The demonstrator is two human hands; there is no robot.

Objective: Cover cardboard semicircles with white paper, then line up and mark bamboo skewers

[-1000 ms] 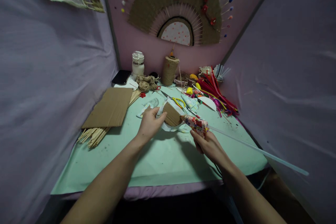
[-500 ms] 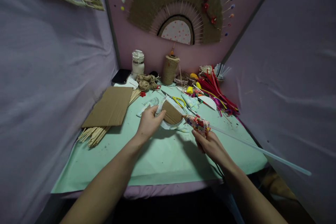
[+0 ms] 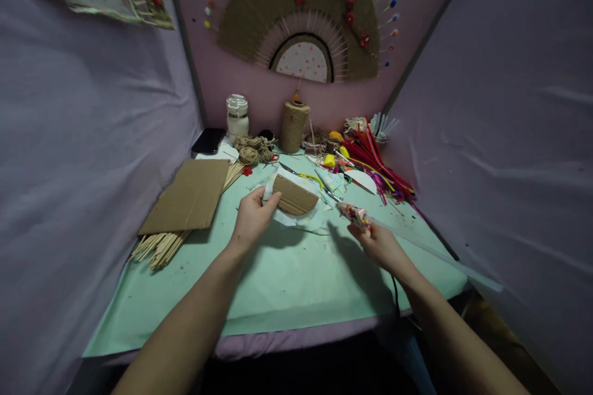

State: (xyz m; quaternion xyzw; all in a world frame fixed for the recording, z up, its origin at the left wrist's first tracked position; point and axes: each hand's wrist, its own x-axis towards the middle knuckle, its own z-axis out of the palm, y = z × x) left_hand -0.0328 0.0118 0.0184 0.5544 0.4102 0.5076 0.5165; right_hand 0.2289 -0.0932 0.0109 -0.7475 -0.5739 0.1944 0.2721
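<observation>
My left hand (image 3: 254, 216) pinches the left end of a half-round cardboard piece (image 3: 294, 195), thumb on top. Pale patterned fabric (image 3: 283, 218) lies behind the cardboard and shows past its edges. My right hand (image 3: 380, 243) is wrapped round a glue gun (image 3: 354, 215) with a floral cover, its tip pointing up and left, apart from the cardboard. A long translucent glue stick (image 3: 430, 249) extends from the gun's back toward the lower right. Yellow-handled scissors (image 3: 311, 179) lie just behind the cardboard, partly hidden.
Left are a cardboard sheet (image 3: 188, 196) over wooden sticks (image 3: 162, 249) and a phone (image 3: 209, 141). Along the back stand a white jar (image 3: 238, 116) and a twine spool (image 3: 294, 127). Red pipe cleaners (image 3: 377, 157) lie at the right. A cardboard fan (image 3: 259, 9) hangs behind.
My right hand has drawn the glue gun away from the cardboard's right edge, toward the right. The view has shifted slightly, so the surroundings appear further left.
</observation>
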